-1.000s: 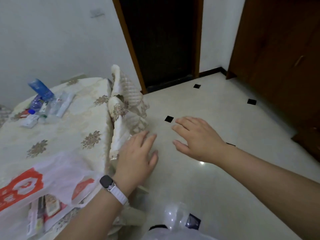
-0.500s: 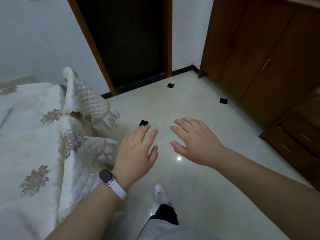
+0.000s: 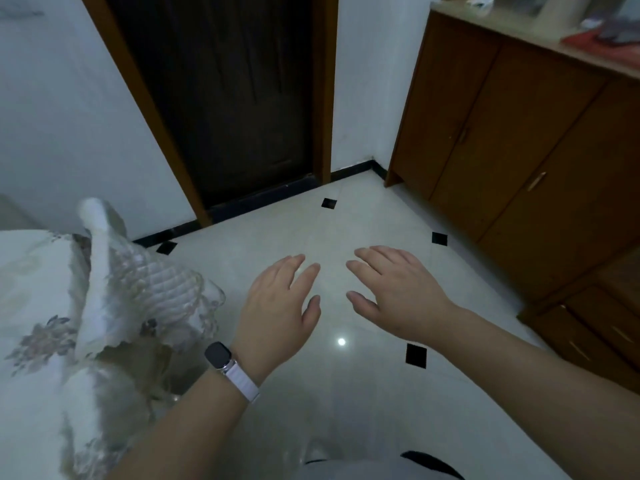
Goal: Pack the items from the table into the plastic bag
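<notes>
Table (image 3: 38, 292) at left; left hand (image 3: 277, 313) and right hand (image 3: 398, 292) over floor (image 3: 346, 220), each grip wide, empty.

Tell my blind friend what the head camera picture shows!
The left hand and right hand hover open and empty, palms down, over a shiny pale floor. A cloth-covered table stands left, a dark door ahead, a wooden cabinet right.

Wide passage left open over tiled floor (image 3: 374, 220) right of cloth-covered table (image 3: 34, 278). At table's right edge, bunched cloth corner (image 3: 149, 282) raised. Far right of table, wooden cabinet (image 3: 519, 150) placed; beyond table, dark door (image 3: 225, 98).
</notes>
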### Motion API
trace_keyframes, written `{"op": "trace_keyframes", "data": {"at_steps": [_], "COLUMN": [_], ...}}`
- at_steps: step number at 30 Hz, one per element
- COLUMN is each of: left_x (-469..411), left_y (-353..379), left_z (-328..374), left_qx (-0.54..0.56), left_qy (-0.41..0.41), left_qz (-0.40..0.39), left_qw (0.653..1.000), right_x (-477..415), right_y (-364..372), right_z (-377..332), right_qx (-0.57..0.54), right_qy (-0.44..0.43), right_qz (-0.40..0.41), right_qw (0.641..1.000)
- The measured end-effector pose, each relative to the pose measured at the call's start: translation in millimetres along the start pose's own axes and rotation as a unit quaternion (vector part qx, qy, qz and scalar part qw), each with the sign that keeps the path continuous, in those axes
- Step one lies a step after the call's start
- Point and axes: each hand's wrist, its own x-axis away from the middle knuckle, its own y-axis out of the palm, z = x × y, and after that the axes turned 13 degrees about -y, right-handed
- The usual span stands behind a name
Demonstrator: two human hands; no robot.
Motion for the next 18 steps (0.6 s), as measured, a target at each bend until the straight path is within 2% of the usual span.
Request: {"op": "trace_keyframes", "data": {"at_steps": [8, 18], "left_x": [-86, -241], "left_y": [18, 38], "left_z": [-49, -125], "left_qx": [-0.017, -0.122], "left_qy": [-0.031, -0.111], "left_qz": [-0.001, -0.022], "left_qw": [0.999, 0.986], "right_x": [-100, -287], "right_y": [25, 67], "right_z": [54, 160], "right_qx": [-0.026, -0.090], "right_qy": [-0.016, -0.075], "right_qz": [0.003, 0.000], "right_qw": [1.000, 0.993]}}
